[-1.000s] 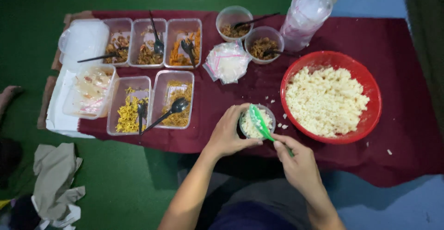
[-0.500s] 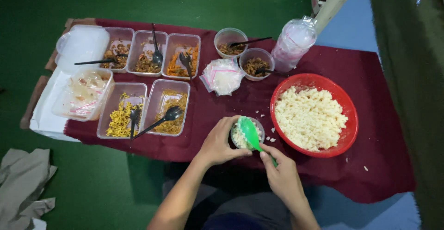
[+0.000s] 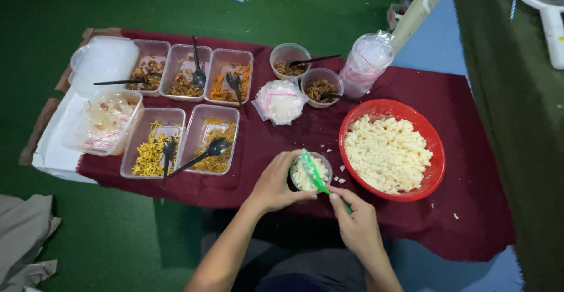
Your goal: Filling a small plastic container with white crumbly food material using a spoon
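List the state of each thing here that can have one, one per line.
small round cup: filled with rice, held by left hand
green spoon: in the cup, gripped by right hand
red bowl: full of rice
rectangular containers: open, part-filled, spoons inside
two round tubs: open, spoon in each
white lid: off, resting over a container

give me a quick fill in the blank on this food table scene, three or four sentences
The left hand steadies a small round cup filled with ____.
The right hand holds a spoon coloured ____.
The big bowl of rice beside the cup is coloured ____.
The cloth under the food containers is dark ____.

Missing words: rice; green; red; red
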